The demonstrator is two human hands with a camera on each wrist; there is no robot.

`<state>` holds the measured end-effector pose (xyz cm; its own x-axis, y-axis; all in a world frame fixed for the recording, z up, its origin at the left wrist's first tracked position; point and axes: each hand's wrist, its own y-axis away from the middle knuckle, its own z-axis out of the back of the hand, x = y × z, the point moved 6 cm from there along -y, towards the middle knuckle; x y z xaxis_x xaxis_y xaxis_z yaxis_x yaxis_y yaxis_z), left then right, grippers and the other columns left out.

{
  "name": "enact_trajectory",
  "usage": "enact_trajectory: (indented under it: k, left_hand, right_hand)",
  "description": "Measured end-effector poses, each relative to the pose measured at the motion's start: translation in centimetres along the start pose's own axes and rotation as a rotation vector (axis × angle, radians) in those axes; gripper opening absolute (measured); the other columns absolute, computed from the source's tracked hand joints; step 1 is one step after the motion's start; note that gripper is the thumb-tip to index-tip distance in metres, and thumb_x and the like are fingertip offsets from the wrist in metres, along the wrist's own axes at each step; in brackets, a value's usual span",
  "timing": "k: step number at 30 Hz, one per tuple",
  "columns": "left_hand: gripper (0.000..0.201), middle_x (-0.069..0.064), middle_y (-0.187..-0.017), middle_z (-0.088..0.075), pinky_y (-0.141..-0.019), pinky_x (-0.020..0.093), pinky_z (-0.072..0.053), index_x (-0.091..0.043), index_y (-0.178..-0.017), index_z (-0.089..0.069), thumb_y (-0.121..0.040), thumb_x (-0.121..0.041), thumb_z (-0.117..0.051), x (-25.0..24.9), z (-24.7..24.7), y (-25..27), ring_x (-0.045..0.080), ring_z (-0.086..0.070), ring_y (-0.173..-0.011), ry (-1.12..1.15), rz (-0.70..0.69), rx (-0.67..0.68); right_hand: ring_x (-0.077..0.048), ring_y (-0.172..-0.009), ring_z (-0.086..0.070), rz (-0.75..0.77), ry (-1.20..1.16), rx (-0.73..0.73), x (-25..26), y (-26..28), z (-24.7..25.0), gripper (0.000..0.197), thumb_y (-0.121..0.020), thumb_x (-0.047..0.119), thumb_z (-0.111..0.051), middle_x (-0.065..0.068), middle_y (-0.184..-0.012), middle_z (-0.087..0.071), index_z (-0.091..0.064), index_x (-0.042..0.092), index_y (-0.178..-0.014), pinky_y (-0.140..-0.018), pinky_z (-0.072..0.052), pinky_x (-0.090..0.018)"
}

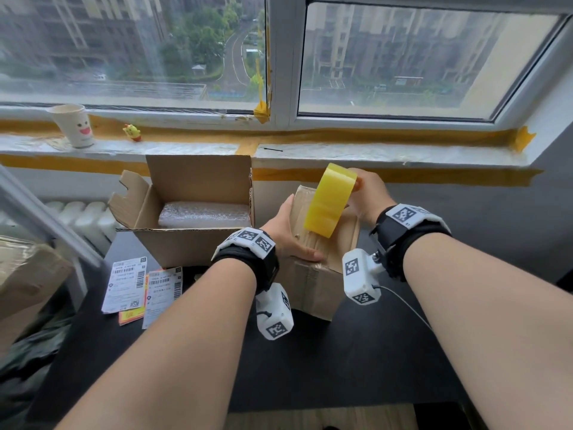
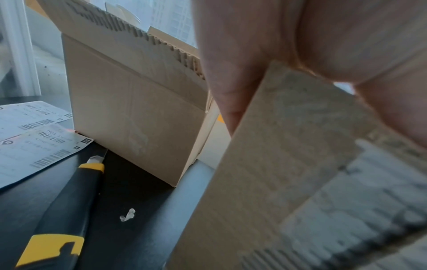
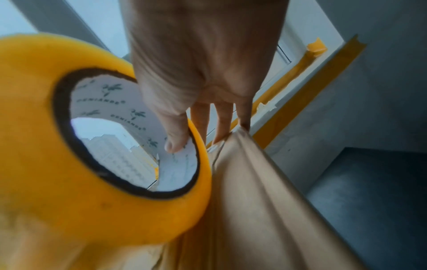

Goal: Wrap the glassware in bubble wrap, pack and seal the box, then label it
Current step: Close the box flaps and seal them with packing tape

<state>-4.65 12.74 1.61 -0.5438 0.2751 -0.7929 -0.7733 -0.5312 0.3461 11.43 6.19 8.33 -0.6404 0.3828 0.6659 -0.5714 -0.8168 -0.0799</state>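
Note:
A small closed cardboard box (image 1: 313,283) stands on the dark table, with shiny tape along its top seam. My left hand (image 1: 286,229) lies over its top left edge, fingers straight, thumb on the front edge; the left wrist view shows that hand (image 2: 300,45) against the box corner (image 2: 289,146). My right hand (image 1: 370,190) grips a yellow tape roll (image 1: 330,200) that stands tilted on the box top. The right wrist view shows the thumb (image 3: 175,131) inside the roll (image 3: 69,164) core, fingers outside. An open box (image 1: 186,243) on the left holds a bubble-wrapped bundle (image 1: 204,214).
Printed shipping labels (image 1: 130,283) lie on the table left of the boxes. A black and yellow utility knife (image 2: 69,191) lies in front of the open box. A paper cup (image 1: 73,125) and a small yellow toy (image 1: 132,132) stand on the windowsill.

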Motion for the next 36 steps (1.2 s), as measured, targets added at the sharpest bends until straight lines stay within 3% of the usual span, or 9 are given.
enact_trajectory:
  k: [3, 6, 11, 16, 20, 23, 26, 32, 36]
  left_hand:
    - [0.140, -0.006, -0.144, -0.041, -0.111, 0.040, -0.036, -0.031, -0.153, 0.006, -0.052, -0.042, -0.092, -0.1, 0.2, -0.4, 0.018, -0.046, -0.128, -0.039, -0.010, 0.010]
    - [0.135, -0.011, -0.133, -0.050, -0.105, 0.044, -0.043, -0.040, -0.148, -0.010, -0.040, -0.057, -0.088, -0.3, 0.4, -1.0, 0.017, -0.053, -0.119, -0.045, 0.003, -0.037]
    - [0.128, -0.016, -0.115, -0.061, -0.089, 0.046, -0.053, -0.048, -0.134, -0.028, -0.022, -0.077, -0.084, 2.3, -0.1, -4.7, 0.015, -0.063, -0.102, -0.039, -0.005, -0.097]
    - [0.135, -0.014, -0.126, -0.052, -0.096, 0.047, -0.049, -0.043, -0.143, -0.018, -0.029, -0.066, -0.087, 1.1, 0.1, -3.0, 0.017, -0.056, -0.113, -0.080, -0.002, -0.110]
    - [0.151, -0.010, -0.143, -0.042, -0.107, 0.046, -0.040, -0.041, -0.150, 0.006, -0.033, -0.063, -0.088, 0.3, 0.2, -1.3, 0.019, -0.048, -0.127, -0.137, 0.004, 0.006]
    - [0.151, -0.003, -0.150, -0.038, -0.111, 0.045, -0.035, -0.036, -0.149, 0.019, -0.047, -0.052, -0.091, 0.4, 0.5, -0.5, 0.023, -0.045, -0.131, -0.190, 0.049, 0.065]
    - [0.145, 0.002, -0.151, -0.037, -0.111, 0.043, -0.035, -0.032, -0.149, 0.021, -0.056, -0.049, -0.089, 0.3, 0.6, -0.3, 0.025, -0.046, -0.130, -0.216, 0.055, 0.064]
    - [0.130, 0.002, -0.150, -0.041, -0.103, 0.039, -0.043, -0.033, -0.152, 0.012, -0.065, -0.045, -0.085, -1.4, 1.5, 0.0, 0.024, -0.047, -0.130, -0.138, -0.072, -0.112]
    - [0.126, 0.004, -0.144, -0.048, -0.098, 0.041, -0.047, -0.032, -0.152, 0.013, -0.069, -0.045, -0.082, -1.2, 1.3, 0.3, 0.027, -0.054, -0.121, -0.214, -0.046, -0.110]
  right_hand:
    - [-0.022, -0.076, -0.057, -0.019, -0.062, -0.017, -0.3, 0.0, -0.1, 0.026, -0.085, 0.005, -0.057, 0.008, -0.071, -0.057, -0.055, 0.027, -0.072, -0.074, -0.047, -0.034]
    - [-0.014, -0.072, -0.053, 0.001, -0.078, 0.000, -0.3, 0.3, -0.4, 0.023, -0.086, 0.005, -0.059, 0.010, -0.074, -0.056, -0.054, 0.028, -0.082, -0.065, -0.040, -0.026]
    - [-0.022, -0.087, -0.054, 0.002, -0.032, 0.037, -0.4, 0.9, -1.4, 0.014, -0.089, 0.013, -0.059, -0.001, -0.092, -0.061, -0.052, 0.020, -0.099, -0.072, -0.036, -0.028]
    - [-0.026, -0.088, -0.053, -0.033, 0.001, 0.055, -0.4, 1.6, -1.5, 0.014, -0.090, 0.014, -0.058, -0.005, -0.095, -0.059, -0.047, 0.017, -0.098, -0.072, -0.035, -0.029]
    - [-0.028, -0.101, -0.058, -0.067, -0.007, 0.052, -0.6, 1.9, -1.6, 0.033, -0.089, 0.022, -0.062, -0.008, -0.112, -0.065, -0.052, 0.012, -0.120, -0.079, -0.044, -0.032]
    - [-0.028, -0.105, -0.060, -0.106, -0.044, 0.000, -0.6, 2.3, -1.4, 0.036, -0.090, 0.023, -0.062, -0.007, -0.114, -0.066, -0.052, 0.014, -0.123, -0.084, -0.046, -0.033]
    - [-0.027, -0.107, -0.059, -0.152, -0.027, -0.083, -0.5, 3.0, -1.0, 0.031, -0.092, 0.022, -0.059, -0.006, -0.115, -0.065, -0.052, 0.013, -0.121, -0.077, -0.038, -0.027]
    - [-0.031, -0.107, -0.055, -0.243, 0.015, -0.125, -0.3, 4.6, -0.5, 0.015, -0.092, 0.020, -0.051, -0.008, -0.113, -0.064, -0.054, 0.015, -0.106, -0.076, -0.033, -0.026]
    - [-0.033, -0.115, -0.054, -0.274, 0.040, -0.122, 0.0, 5.6, -0.4, 0.031, -0.091, 0.025, -0.054, -0.009, -0.121, -0.063, -0.058, 0.016, -0.120, -0.082, -0.037, -0.028]
